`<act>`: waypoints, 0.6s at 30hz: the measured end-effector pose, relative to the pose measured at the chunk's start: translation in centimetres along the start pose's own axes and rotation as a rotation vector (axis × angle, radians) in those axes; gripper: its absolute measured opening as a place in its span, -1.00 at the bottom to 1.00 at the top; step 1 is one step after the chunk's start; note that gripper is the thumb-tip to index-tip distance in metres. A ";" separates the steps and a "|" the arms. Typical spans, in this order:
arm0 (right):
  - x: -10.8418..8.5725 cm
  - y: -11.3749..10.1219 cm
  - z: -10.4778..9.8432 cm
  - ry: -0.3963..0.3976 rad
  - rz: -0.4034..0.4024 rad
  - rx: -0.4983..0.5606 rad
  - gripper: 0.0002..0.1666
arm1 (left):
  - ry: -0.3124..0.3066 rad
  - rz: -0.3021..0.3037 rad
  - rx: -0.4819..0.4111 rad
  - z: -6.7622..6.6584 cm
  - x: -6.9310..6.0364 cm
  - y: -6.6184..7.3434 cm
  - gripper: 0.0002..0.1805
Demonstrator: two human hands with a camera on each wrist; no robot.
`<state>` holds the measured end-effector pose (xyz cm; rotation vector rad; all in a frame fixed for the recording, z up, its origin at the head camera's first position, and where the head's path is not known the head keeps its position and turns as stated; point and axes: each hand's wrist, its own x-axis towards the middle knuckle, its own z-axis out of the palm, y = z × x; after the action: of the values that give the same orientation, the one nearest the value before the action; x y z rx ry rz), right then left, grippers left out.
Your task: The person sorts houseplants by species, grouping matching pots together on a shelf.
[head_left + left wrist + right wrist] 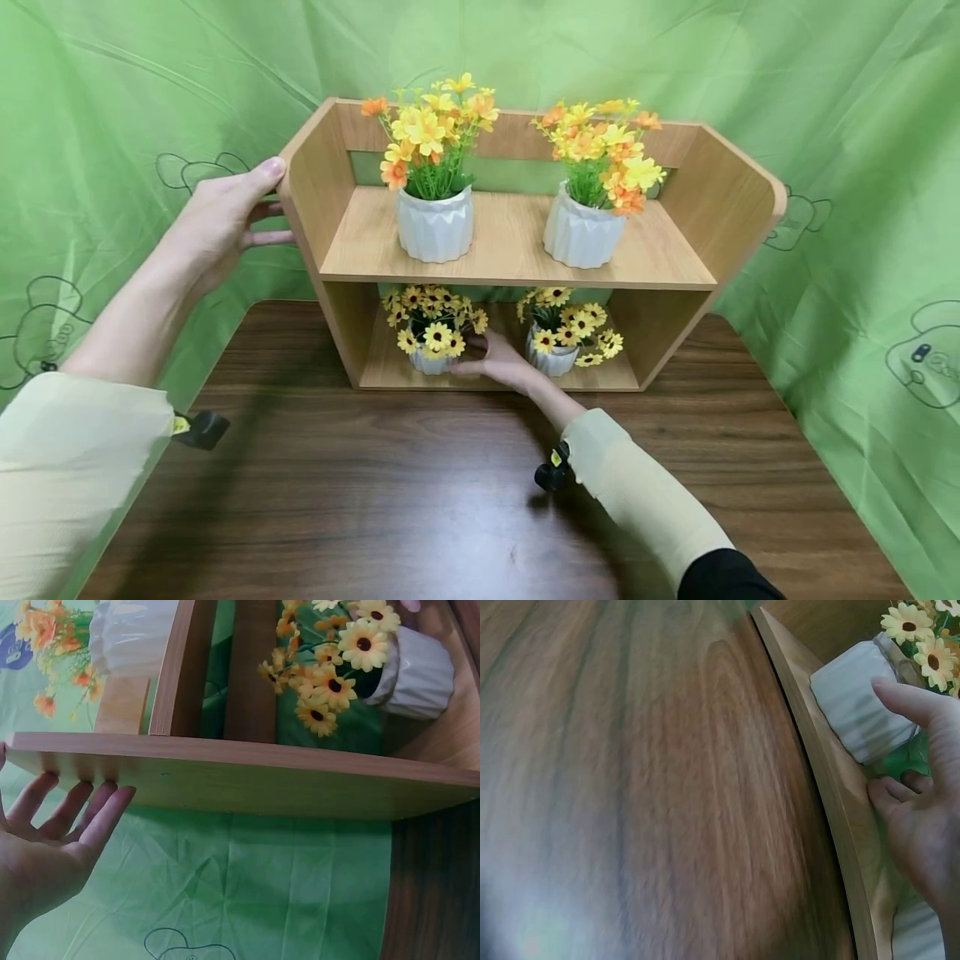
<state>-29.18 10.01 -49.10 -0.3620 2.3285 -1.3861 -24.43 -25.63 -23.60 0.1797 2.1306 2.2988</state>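
A two-tier wooden shelf [517, 282] stands on the table. My left hand [225, 212] is at its left side panel [247, 776], thumb on the front edge and extended fingers [94, 814] against the outer face. On the lower tier, my right hand [495, 360] is beside the left white pot [862, 697] of small yellow flowers [437, 335]. Its thumb overlaps the pot in the right wrist view and its fingers lie to one side; contact is unclear. Another white pot [553, 358] with similar yellow flowers stands right of that hand.
The upper tier holds two white ribbed pots, one left [437, 225] and one right [583, 232], with orange and yellow flowers. Dark wood tabletop [420, 483] extends in front of the shelf. Green cloth [112, 108] hangs behind and at both sides.
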 end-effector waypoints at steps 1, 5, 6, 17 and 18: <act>-0.2 0.1 0.0 -0.003 -0.012 -0.001 0.48 | 0.003 0.003 0.006 -0.1 0.0 0.0 -0.62; -1.0 0.3 -0.3 -0.015 -0.067 -0.020 0.43 | 0.008 0.016 0.031 -0.3 -0.1 -0.1 -0.62; -1.2 0.4 -0.3 -0.019 -0.083 -0.022 0.41 | 0.009 0.024 0.041 -0.3 -0.1 -0.1 -0.61; -2.9 0.8 -0.5 -0.076 -0.220 0.010 0.17 | 0.040 0.085 0.203 0.2 -1.1 -1.3 -0.39; -3.0 0.8 -0.5 -0.080 -0.230 0.008 0.18 | 0.040 0.082 0.237 0.1 -1.3 -1.4 -0.39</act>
<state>-26.75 12.08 -48.97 -0.6883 2.2710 -1.4549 -23.28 -25.55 -25.06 0.2278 2.4569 2.1001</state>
